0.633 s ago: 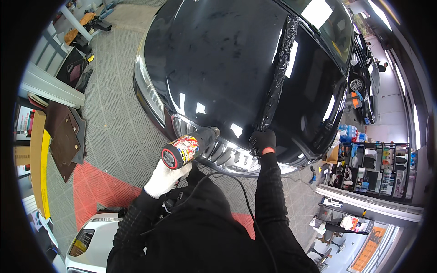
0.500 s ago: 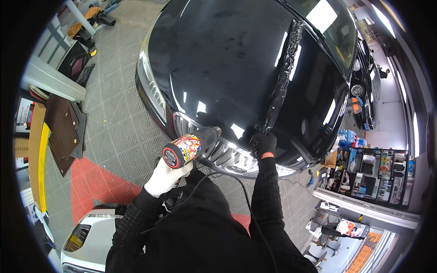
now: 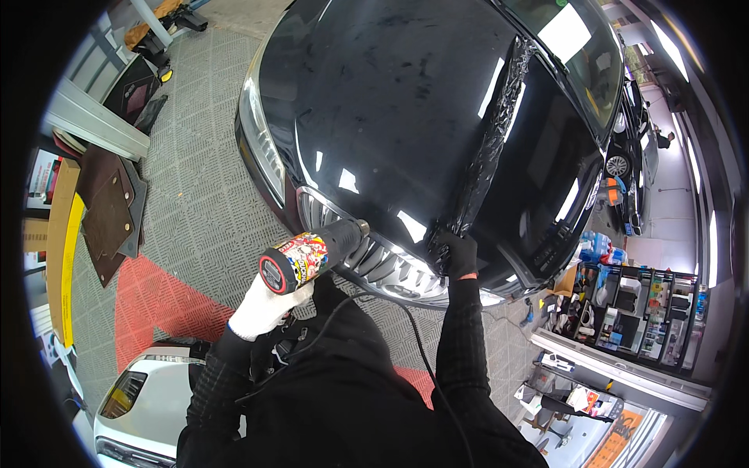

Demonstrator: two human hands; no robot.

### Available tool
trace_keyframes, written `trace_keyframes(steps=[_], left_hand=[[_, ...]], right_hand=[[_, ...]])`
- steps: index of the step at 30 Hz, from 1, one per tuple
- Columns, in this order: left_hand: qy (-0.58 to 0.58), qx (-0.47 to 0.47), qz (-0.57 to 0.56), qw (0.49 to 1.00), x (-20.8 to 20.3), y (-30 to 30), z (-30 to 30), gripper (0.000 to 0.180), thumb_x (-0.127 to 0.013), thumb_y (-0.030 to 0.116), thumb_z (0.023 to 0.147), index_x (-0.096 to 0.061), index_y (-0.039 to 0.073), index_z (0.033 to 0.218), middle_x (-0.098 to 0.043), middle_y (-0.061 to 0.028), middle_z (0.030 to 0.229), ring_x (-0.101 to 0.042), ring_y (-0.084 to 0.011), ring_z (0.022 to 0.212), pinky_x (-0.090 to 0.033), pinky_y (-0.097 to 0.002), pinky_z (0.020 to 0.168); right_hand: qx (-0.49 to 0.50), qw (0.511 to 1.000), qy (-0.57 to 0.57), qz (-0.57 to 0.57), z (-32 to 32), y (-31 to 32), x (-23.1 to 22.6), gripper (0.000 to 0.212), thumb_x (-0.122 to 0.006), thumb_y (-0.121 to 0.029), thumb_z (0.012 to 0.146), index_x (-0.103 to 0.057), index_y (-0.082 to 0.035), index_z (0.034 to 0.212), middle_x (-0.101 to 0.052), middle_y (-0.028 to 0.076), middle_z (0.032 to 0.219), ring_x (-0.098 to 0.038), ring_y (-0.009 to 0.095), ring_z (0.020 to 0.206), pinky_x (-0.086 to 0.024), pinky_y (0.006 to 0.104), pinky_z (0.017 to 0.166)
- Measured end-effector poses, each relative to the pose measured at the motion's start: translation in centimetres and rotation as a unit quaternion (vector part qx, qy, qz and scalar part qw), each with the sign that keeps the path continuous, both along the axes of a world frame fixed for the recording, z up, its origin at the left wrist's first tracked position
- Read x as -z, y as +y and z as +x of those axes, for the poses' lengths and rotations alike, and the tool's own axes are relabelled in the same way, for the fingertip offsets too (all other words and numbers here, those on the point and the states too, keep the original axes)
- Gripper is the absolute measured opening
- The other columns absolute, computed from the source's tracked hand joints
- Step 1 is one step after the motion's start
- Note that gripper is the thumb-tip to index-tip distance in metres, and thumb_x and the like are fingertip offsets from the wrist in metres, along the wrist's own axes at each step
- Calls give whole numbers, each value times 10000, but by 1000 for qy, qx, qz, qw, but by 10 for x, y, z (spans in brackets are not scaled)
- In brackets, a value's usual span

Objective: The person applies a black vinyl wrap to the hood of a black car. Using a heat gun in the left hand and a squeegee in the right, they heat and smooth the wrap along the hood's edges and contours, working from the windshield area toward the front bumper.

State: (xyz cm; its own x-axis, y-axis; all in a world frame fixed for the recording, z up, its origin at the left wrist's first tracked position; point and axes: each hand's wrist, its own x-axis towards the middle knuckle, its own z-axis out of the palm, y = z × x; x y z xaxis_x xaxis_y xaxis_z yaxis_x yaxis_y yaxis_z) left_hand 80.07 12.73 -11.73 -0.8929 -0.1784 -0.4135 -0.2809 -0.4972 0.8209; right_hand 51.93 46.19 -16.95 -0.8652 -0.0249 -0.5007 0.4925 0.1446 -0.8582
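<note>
White-gloved left hand wraps its fingers shut round a sticker-covered cylindrical heat gun, while black-gloved right hand pinches crinkled glossy film at the bonnet's front edge

Single head view looks steeply down (fisheye) over the car bonnet

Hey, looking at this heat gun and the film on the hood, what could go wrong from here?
1. The heat gun in the left hand points at the hood's front edge, close to the grille; lingering there might overheat the film or trim.
2. The right hand pinches the wrinkled black film strip at its lower end; pulling hard may stretch or tear it.
3. The cord trails across the body and could snag.
</note>
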Motion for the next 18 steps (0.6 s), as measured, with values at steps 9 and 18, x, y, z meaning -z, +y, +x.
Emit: trace_keyframes(steps=[9, 18], left_hand=[[-5, 15, 18, 1000, -5, 7, -7, 274, -761, -6, 953, -645, -15, 1201, -713, -42, 935, -670, -127, 798, -566, -312, 728], [-18, 44, 63, 997, -8, -5, -20, 619, -851, -10, 922, -551, -18, 1464, -714, -72, 1271, -704, -137, 1107, -624, -330, 947]], right_hand=[[-35, 995, 3, -93, 7, -11, -13, 301, -728, 24, 816, -765, 89, 1108, -786, 149, 947, -768, 249, 772, -618, 347, 695], [-80, 983, -13, -163, 1, 3, 2, 308, -777, 52, 825, -708, 7, 1122, -753, 118, 947, -740, 209, 749, -611, 333, 637]])
